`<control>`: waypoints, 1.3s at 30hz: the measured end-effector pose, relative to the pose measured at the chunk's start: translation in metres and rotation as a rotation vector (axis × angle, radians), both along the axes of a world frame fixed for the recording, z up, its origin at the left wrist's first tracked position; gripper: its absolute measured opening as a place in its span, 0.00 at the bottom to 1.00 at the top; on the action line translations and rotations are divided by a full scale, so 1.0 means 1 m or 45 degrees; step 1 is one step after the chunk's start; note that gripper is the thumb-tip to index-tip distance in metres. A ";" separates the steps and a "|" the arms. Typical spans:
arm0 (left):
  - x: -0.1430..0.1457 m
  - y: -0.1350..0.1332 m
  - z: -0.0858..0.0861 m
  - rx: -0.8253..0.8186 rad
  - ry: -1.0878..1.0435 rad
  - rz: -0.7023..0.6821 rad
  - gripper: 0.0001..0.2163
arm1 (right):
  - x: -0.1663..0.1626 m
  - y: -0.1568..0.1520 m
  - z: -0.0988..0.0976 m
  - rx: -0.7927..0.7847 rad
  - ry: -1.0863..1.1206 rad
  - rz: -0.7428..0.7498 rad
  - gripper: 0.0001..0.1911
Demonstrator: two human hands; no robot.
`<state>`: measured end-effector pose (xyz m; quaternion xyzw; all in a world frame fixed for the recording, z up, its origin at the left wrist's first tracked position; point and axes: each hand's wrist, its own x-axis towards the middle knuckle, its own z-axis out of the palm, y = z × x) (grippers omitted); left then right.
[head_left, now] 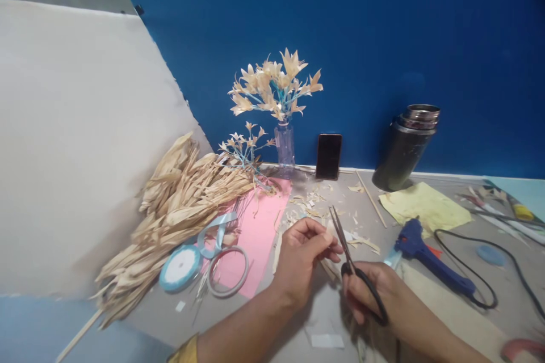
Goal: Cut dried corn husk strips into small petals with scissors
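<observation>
My left hand (303, 258) is closed in a pinch, thumb against the fingers, over the middle of the table. Something small and pale shows by its fingertips, but I cannot make out what it is. Black-handled scissors (343, 241) are in my right hand (377, 289), their blades pointing up and away, close beside my left fingertips. The blades look nearly closed. Below and behind the hands lie pale husk scraps (313, 204). A blue hot glue gun (434, 261) rests to the right of my right hand.
At left lie dried corn husks (187, 204), a blue ribbon spool (181, 268), a tape ring (227, 272) and pink paper (259, 227). Husk flowers (272, 85) stand in a clear vase (284, 147). Behind are a phone (328, 156), a tilted flask (404, 150) and yellow paper (423, 207).
</observation>
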<state>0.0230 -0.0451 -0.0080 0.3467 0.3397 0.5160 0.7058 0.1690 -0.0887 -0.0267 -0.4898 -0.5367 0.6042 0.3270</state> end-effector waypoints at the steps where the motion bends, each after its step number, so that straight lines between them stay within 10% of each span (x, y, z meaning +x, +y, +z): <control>1: 0.001 -0.001 0.000 -0.012 -0.009 0.010 0.10 | 0.000 0.000 -0.001 0.011 -0.004 0.012 0.32; 39: 0.006 -0.002 -0.007 0.024 0.006 0.056 0.09 | -0.006 0.001 -0.004 -0.032 -0.056 -0.069 0.28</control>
